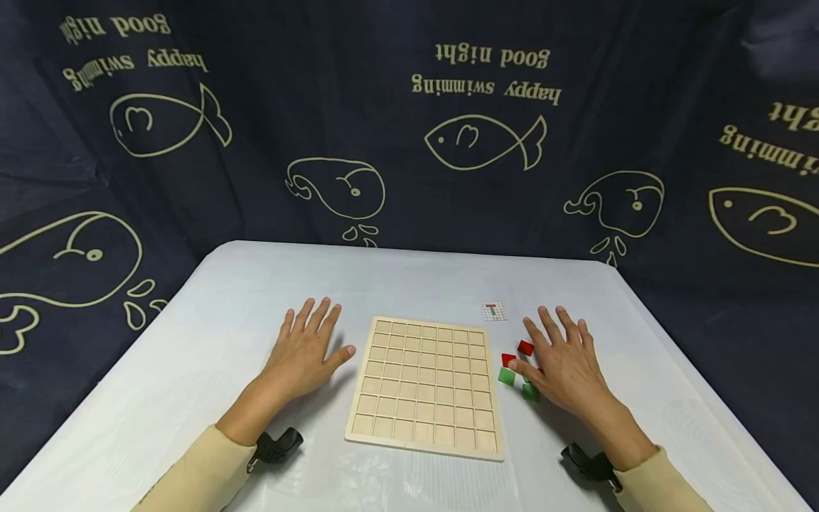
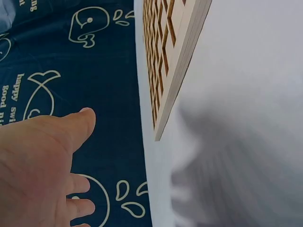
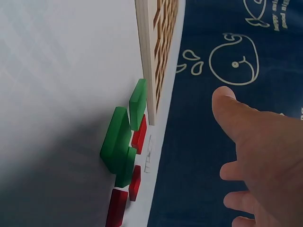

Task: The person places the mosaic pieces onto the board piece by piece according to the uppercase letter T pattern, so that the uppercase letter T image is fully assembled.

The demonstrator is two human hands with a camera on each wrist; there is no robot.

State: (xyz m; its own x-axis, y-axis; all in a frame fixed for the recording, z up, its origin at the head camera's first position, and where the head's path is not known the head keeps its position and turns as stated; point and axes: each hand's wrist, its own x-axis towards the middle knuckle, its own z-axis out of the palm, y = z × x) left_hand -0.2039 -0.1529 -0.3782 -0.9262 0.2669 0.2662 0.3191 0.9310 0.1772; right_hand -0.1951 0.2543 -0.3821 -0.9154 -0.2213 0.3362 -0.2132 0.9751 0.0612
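Seeing a wooden tray [image 1: 425,392] lying flat at lower centre of the head view, on a white table [image 1: 281,277]. Looking into its rows of square compartments and finding pale bare wood in each. Catching the tray's edge at upper centre in both wrist views.

Finding red tiles [image 1: 525,348] and green tiles [image 1: 507,376] lying loose on the table, right of centre, near the tray's right edge. Counting three of each colour at lower centre of the right wrist view.

Spotting a small grid card [image 1: 494,311] beyond the tray's upper right corner, bearing red and green marks.

Watching the left hand [image 1: 301,363] left of the tray, fingers straight and slightly spread, holding nothing. Seeing the right hand [image 1: 566,366] at right, fingers likewise extended and holding nothing, partly covering the tiles from the head view; showing apart from them in the right wrist view.

Noting black wrist devices [image 1: 279,446] below both hands, at beige sleeves [image 1: 205,462]. Recording a dark blue curtain [image 1: 320,71] across the top, printed with fish and whales.
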